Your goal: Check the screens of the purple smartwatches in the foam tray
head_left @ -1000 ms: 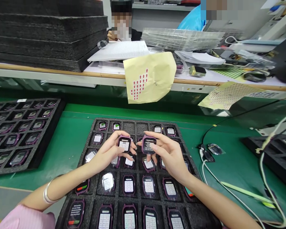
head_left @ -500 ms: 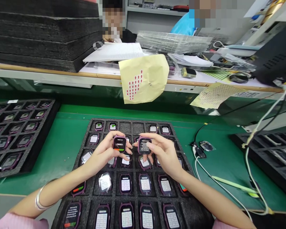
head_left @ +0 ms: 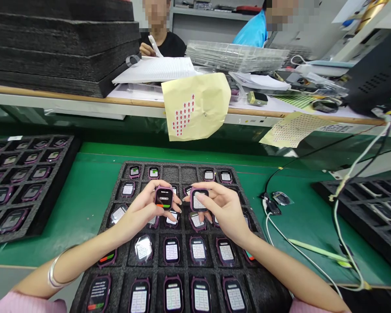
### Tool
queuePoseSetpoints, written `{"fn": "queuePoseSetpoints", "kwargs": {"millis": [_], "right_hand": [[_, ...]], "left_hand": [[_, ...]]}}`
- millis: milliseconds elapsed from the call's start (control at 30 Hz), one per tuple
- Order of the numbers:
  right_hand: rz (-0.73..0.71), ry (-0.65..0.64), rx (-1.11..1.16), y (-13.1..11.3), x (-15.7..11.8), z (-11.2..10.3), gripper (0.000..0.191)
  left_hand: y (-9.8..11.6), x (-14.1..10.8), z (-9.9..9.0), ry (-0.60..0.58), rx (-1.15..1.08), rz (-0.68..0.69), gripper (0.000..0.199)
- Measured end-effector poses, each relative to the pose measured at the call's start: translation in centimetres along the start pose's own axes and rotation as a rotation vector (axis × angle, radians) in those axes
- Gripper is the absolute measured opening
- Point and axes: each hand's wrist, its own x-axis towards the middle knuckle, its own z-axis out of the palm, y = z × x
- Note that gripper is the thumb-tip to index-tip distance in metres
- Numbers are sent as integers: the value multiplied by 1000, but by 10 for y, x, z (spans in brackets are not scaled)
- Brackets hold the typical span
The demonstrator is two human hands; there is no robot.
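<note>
My left hand [head_left: 149, 203] grips a purple smartwatch [head_left: 164, 198] without a strap; its dark screen has a red and green bar at the bottom. Beside it, my right hand [head_left: 222, 208] holds a second purple smartwatch [head_left: 198, 201], my thumb lying on its lit white screen. Both watches are raised above a black foam tray [head_left: 156, 270]. In the tray's compartments lie several more purple watch bodies, such as a watch with a white grid screen [head_left: 172, 251] and a watch with dark text screen [head_left: 99, 292].
Another foam tray of watches [head_left: 48, 208] lies at left, a third tray [head_left: 358, 204] at right. Cables [head_left: 299, 248] and a green stick [head_left: 316, 251] lie on the green bench [head_left: 91, 174]. Ahead, a shelf carries stacked black foam [head_left: 61, 48] and papers [head_left: 156, 69]. Two people are beyond it.
The screen of the watch in my right hand has switched from dark text to a white page, with my thumb on it. My left hand has hardly moved.
</note>
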Motion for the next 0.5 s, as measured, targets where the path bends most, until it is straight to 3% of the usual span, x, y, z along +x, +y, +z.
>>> {"fn": "queuePoseSetpoints", "kwargs": {"millis": [267,500], "right_hand": [[-59,-219,161,-32,-20,4,26],[-63,-142,110,-45,-27,18,22]], "left_hand": [[-1,-4,2,-49,-18,-10,25],[2,-8,4,-31,15,-2,21]]}}
